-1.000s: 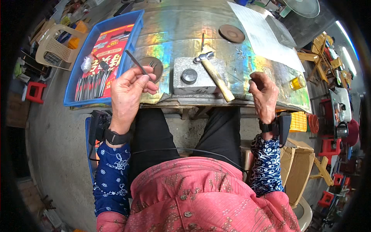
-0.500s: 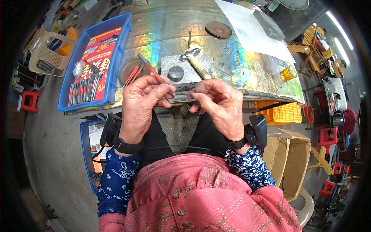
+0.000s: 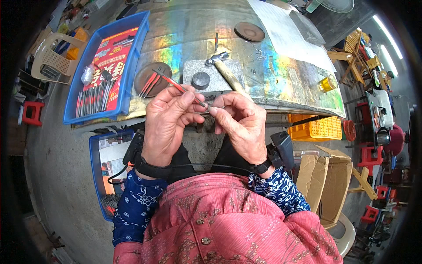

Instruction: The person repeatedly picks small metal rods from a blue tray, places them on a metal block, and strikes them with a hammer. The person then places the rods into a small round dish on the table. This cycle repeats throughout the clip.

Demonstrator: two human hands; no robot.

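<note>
My left hand (image 3: 169,116) pinches a thin red-and-grey tool (image 3: 177,86) with a dark flat tip pointing up and away to the left. At the tool's near end, the fingertips of my right hand (image 3: 239,125) are closed together; whatever they pinch there is too small to make out. Just beyond my left hand, several similar red tools (image 3: 148,86) lie on a dark round dish (image 3: 141,75). Past my fingertips is a grey stone slab (image 3: 189,70) carrying a dark round block (image 3: 201,80) and a hammer (image 3: 226,75) with a wooden handle.
A blue tray (image 3: 144,42) at the left holds a red printed sheet and a row of tools. Another round dish (image 3: 249,31) and a small yellow jar (image 3: 327,83) stand on the table. Below are a yellow crate (image 3: 316,130), a cardboard box (image 3: 312,176) and a blue bin (image 3: 94,171).
My hands have come together: the right fingertips have moved left to the near end of the red tool. The left hand has shifted slightly right and the tool lies more slanted.
</note>
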